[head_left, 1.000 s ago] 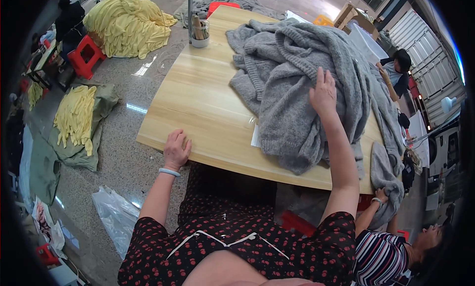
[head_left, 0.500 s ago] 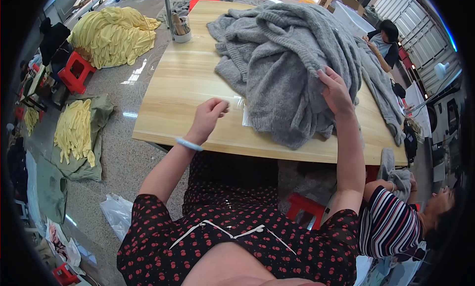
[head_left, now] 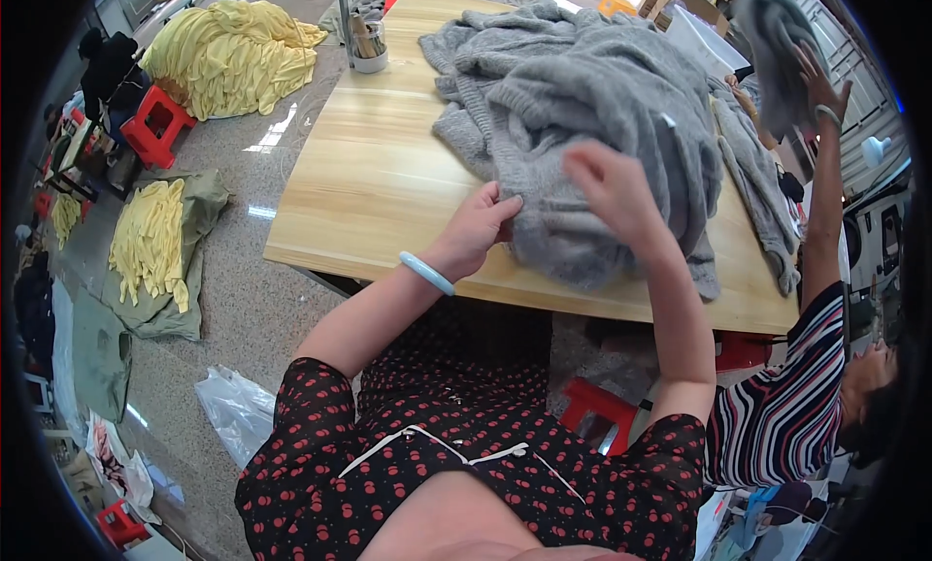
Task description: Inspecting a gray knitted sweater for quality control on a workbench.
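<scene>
My left hand [head_left: 478,229] pinches the near edge of the grey knit sweater [head_left: 592,124], fingers closed on its hem; my right hand [head_left: 614,187] hovers open just above it, holding nothing. The sweater looks soft, limp and bulky, best gathered by its edges, heaped across the wooden table [head_left: 369,182] beyond my hands.

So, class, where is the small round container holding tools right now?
In the head view, the small round container stands at the wooden table's far left edge, beside a metal pole, left of the grey knitted pile.
</scene>
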`<state>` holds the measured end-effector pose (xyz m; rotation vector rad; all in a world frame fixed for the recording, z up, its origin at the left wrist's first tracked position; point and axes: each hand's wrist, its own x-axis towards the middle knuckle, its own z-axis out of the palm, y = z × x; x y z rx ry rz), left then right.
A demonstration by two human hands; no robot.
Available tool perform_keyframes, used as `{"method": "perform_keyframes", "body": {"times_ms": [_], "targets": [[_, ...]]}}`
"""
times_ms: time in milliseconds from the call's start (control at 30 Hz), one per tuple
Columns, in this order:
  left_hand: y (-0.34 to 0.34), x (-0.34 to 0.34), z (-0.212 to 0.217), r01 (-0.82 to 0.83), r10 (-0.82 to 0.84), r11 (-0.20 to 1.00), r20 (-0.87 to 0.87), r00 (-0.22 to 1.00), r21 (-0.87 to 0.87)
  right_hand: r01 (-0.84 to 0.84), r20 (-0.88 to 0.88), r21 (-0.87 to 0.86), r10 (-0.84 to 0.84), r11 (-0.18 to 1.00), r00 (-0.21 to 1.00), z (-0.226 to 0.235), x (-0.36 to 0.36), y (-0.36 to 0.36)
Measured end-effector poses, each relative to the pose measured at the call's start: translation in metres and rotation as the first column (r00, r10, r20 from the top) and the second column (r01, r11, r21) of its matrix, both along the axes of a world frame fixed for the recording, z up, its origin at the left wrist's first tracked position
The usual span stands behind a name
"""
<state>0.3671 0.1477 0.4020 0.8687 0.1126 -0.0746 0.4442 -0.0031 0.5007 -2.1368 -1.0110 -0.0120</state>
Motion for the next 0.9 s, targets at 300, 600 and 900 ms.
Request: {"method": "perform_keyframes", "body": {"times_ms": [300, 600, 900], "targets": [[-0.028, 0.0, -0.053, -0.109, 0.104, 0.993, 0.087, 0.991, 0.045, 0.521, 0.63, -0.318, -0.234, 0.792, 0.74, -0.102, 0.111, 0.054], [-0.034, -0.013, -0.058, 0.33, -0.244, 0.883, -0.274, 0.93, 0.334, 0.079, -0.41, 0.09, -0.035, 0.993, 0.911, 0.013, 0.085, -0.014], [0.085, 0.012, 0.087, -0.224, 0.138, 0.949, 0.347, 0.928, 0.222, 0.339, -0.405, 0.616, -0.084, 0.711, 0.911, 0.196, -0.001, -0.084]]}}
